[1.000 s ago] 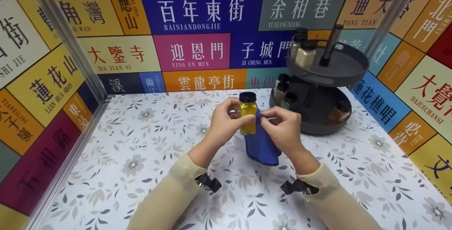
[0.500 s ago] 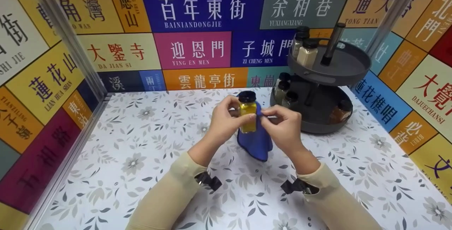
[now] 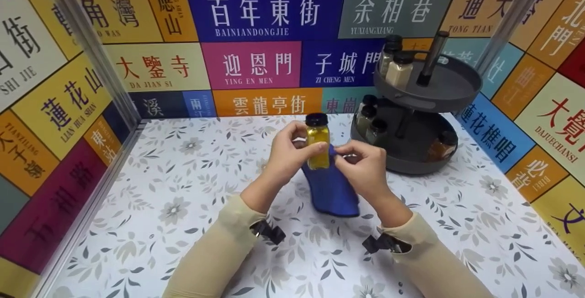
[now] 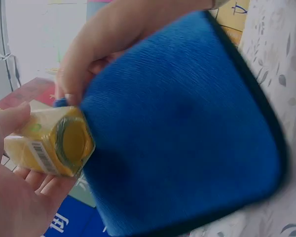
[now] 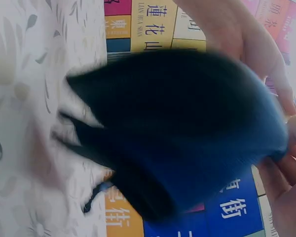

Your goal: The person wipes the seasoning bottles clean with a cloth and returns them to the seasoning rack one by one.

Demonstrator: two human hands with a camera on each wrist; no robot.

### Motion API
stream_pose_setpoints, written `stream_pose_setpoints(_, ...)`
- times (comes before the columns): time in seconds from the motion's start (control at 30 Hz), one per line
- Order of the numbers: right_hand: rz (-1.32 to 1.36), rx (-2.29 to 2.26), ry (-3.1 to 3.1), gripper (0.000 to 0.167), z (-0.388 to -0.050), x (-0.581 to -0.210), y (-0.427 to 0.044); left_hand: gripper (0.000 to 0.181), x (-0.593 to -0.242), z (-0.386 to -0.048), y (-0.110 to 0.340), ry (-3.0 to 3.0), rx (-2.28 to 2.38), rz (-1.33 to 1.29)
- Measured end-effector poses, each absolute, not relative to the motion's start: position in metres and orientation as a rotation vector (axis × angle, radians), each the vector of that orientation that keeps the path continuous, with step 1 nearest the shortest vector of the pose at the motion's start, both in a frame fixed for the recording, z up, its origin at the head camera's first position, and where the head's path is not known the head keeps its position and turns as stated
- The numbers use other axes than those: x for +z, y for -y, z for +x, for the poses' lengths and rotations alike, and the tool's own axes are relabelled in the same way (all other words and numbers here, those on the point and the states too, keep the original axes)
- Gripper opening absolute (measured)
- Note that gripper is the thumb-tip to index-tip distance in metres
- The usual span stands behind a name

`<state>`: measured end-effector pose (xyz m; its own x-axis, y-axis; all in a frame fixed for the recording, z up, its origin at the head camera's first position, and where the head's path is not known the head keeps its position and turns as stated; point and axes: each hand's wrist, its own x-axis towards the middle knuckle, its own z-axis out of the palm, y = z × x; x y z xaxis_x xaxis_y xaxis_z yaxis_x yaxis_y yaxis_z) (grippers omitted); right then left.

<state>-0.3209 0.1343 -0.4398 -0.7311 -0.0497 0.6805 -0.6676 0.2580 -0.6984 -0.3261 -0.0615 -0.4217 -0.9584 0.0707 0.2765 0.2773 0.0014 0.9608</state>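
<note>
Above the table, my left hand (image 3: 290,151) grips a glass bottle (image 3: 318,135) of yellow liquid with a black cap, held nearly upright. In the left wrist view the bottle (image 4: 71,143) shows its base and a barcode label. Just to the right, my right hand (image 3: 363,163) pinches a blue cloth (image 3: 332,193) between thumb and fingers. The cloth hangs down below and behind the bottle. From the left wrist, the cloth (image 4: 182,128) is spread wide and meets the bottle's edge. In the right wrist view the cloth (image 5: 187,128) is blurred and hides the bottle.
A dark two-tier round rack (image 3: 402,165) stands at the back right. Its upper tier carries a bottle of pale contents (image 3: 399,73) and another bottle; several more bottles sit on the lower tier. Printed wall panels (image 3: 260,65) close off the back and sides of the patterned table (image 3: 151,225).
The cloth's hanging part has swung about, first leftward, then back down to the right. Both hands keep their hold, with the bottle shifted slightly up and left.
</note>
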Motion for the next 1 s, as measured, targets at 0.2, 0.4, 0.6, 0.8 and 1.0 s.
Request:
stream_pose_setpoints(0.2, 0.685, 1.588, 1.737, 0.018, -0.324, -0.429, -0.143, 0.041, -0.430, -0.321, 0.049, 2.219, -2.098, -0.496)
stream_pose_setpoints(0.4, 0.717, 1.625, 1.706, 0.015, -0.324, -0.429, -0.143, 0.042, -0.429, -0.320, 0.050, 2.245, -2.049, -0.497)
stream_pose_setpoints(0.6, 0.713, 1.579, 1.878, 0.018, -0.322, -0.438, -0.136, 0.042, -0.422, -0.323, 0.061, 2.148, -2.079, -0.440)
stream_pose_setpoints(0.8, 0.786, 1.542, 1.966, 0.023, -0.319, -0.449, -0.128, 0.043, -0.415, -0.326, 0.072, 2.026, -2.101, -0.430)
stream_pose_setpoints(1.0, 0.794, 1.490, 1.946, 0.025, -0.318, -0.446, -0.128, 0.041, -0.415, -0.326, 0.072, 2.001, -2.148, -0.435)
